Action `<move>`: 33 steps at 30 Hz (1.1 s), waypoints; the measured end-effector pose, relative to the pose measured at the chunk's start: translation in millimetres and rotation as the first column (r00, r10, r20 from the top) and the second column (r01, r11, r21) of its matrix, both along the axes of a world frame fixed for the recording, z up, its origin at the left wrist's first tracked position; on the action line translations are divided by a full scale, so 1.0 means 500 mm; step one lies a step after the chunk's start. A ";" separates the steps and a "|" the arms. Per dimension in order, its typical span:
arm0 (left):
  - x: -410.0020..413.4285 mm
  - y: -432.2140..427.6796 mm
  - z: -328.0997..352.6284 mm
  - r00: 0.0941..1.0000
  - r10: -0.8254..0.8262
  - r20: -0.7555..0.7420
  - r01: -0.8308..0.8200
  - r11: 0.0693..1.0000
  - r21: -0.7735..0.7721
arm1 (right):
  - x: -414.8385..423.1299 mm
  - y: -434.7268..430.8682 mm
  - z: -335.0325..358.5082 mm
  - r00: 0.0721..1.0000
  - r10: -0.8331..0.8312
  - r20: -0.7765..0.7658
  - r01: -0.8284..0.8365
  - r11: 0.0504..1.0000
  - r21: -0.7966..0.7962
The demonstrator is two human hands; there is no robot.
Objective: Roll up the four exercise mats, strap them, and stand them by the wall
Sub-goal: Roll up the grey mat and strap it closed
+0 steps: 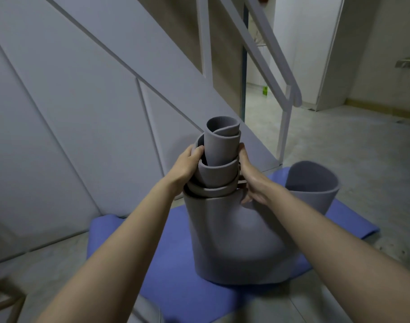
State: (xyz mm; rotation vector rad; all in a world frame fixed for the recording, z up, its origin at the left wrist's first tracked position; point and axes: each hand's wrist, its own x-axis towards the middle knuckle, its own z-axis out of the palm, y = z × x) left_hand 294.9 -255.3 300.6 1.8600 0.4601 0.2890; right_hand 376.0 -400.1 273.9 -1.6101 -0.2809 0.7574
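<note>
Grey mat [234, 234] stands on end on a blue mat [120, 243], which lies flat on the floor [351, 159]. The roll is loose and uneven. Its inner turns are pushed up out of the top like a telescope, with the narrowest coil highest, and the wide outer wrap flares toward the base. The outer end is not wound in: it curls away to the right as an open loop and rests on the blue mat.

Left grip [189, 164] is on the left side of the upper coils, fingers curled over the rim of one turn. Right grip [252, 183] is on the right side, upper fingers pressed against the inner coil and lower fingers hooked round the edge of the outer wrap. Both hold the grey mat, and both forearms are bare, reaching in from the bottom edge.

Panelled stair wall [82, 101] slants up close behind the roll; I cannot tell whether the two touch. White handrail [269, 54] runs above and to the right. A narrow band shows just beside the right grip, too unclear to identify.
</note>
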 end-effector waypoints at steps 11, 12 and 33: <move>-0.031 -0.006 0.103 0.997 0.004 -0.077 -0.011 0.997 -0.082 | 0.001 0.041 -0.024 0.997 -0.032 0.069 0.032 0.999 -0.001; -0.030 0.001 0.099 0.995 0.017 -0.094 -0.025 0.996 -0.085 | 0.000 0.043 -0.026 0.997 -0.031 0.069 0.031 1.000 -0.002; -0.005 0.059 0.055 0.962 0.167 -0.217 -0.185 0.980 -0.069 | -0.008 0.069 0.036 0.977 0.132 0.168 -0.117 0.988 -0.098</move>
